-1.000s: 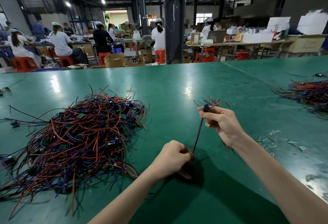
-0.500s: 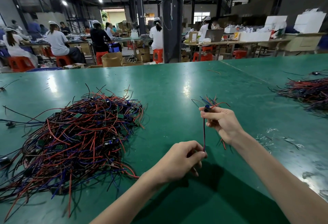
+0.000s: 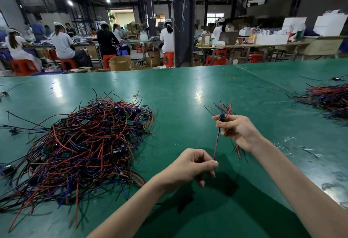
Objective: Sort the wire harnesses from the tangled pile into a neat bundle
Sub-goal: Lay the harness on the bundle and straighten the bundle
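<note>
Now left hand (image 3: 190, 166) sits further right of pile (image 3: 84, 143) than second ago; pinches lower end of wire (image 3: 216, 141). Wire no longer slants; runs near vertical, drawn straight. Right hand (image 3: 237, 132), right of pile, grips wire's upper end plus small bundle (image 3: 226, 107). Judgement: wire straightened, ready to join bundle. Pile still large.

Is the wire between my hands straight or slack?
Straight: the wire harness runs in one unbent line from the right hand down to the pinching left hand.
</note>
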{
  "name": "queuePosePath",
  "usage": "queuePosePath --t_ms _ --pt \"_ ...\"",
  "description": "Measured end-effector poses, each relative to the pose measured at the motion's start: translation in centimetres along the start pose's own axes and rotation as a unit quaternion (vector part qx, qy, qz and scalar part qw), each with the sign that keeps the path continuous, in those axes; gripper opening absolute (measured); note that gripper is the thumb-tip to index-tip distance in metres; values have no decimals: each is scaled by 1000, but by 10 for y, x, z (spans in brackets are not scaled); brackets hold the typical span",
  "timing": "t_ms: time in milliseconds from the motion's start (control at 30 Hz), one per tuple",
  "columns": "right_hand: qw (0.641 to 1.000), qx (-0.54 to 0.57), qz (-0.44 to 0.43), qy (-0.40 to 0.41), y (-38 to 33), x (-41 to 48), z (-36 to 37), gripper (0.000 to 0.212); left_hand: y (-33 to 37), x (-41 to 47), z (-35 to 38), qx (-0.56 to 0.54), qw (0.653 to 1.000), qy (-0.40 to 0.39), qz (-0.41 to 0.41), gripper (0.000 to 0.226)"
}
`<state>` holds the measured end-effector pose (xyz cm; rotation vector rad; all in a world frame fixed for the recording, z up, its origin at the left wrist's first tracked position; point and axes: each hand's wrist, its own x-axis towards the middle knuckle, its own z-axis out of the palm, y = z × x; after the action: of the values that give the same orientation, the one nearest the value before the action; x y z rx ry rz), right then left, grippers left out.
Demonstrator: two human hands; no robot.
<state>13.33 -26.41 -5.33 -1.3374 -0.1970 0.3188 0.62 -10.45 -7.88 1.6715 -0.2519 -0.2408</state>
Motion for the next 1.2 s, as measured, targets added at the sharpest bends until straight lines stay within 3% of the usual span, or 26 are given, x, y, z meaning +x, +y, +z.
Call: queuePosePath --t_ms 267,767,1033,1200 --pt "1000 -14 17 -9 1 0 -5 20 -2 -1 -4 -50 998 -3 -45 18" --pt "999 -41 19 -2 -1 -3 -4 19 -2 -2 -3 -48 997 -33 -45 17" --pt "994 -13 23 -104 -4 -3 -7 36 -8 -1 -2 -57 996 -29 -64 16" --pt "995 28 10 -95 -9 -2 -6 37 -11 0 1 -73 994 -28 -73 15"
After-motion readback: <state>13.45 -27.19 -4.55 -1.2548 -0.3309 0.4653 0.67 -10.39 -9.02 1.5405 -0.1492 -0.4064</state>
